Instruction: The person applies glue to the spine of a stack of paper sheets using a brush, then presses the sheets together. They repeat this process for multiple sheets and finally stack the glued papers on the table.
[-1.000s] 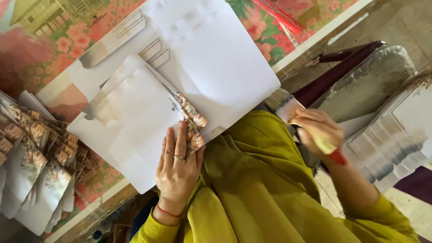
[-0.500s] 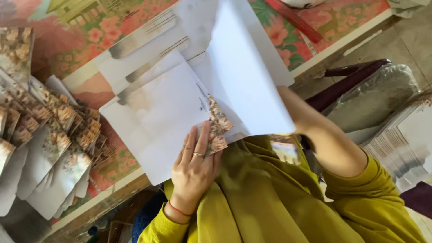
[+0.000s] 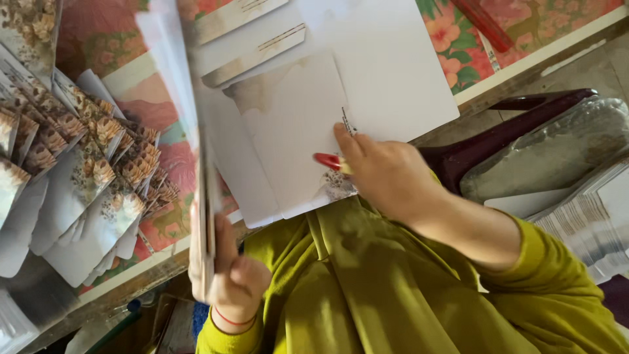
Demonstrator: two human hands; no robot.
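My left hand [image 3: 230, 278], with a red thread at the wrist, grips a large white sheet [image 3: 190, 124] by its lower edge and holds it upright, edge-on to the camera. My right hand [image 3: 386, 174] rests on a white folded sheet [image 3: 295, 131] that lies on a bigger white sheet [image 3: 393, 72]. It holds a small red-tipped stick [image 3: 327, 161] with the tip on the paper. A strip of floral print [image 3: 337, 187] shows at that sheet's lower corner. Both sleeves are yellow-green.
Several white envelopes with floral print [image 3: 85, 170] lie fanned at the left on a flowered tablecloth [image 3: 458, 46]. The table edge [image 3: 537, 62] runs diagonally. To the right are a dark red chair [image 3: 511, 131], a plastic-wrapped bundle [image 3: 557, 154] and a stack of white sheets [image 3: 590, 216].
My left hand left the floral strip, took the top sheet and swung it up and to the left. My right hand came in from the right with the red-tipped stick onto the sheet beneath.
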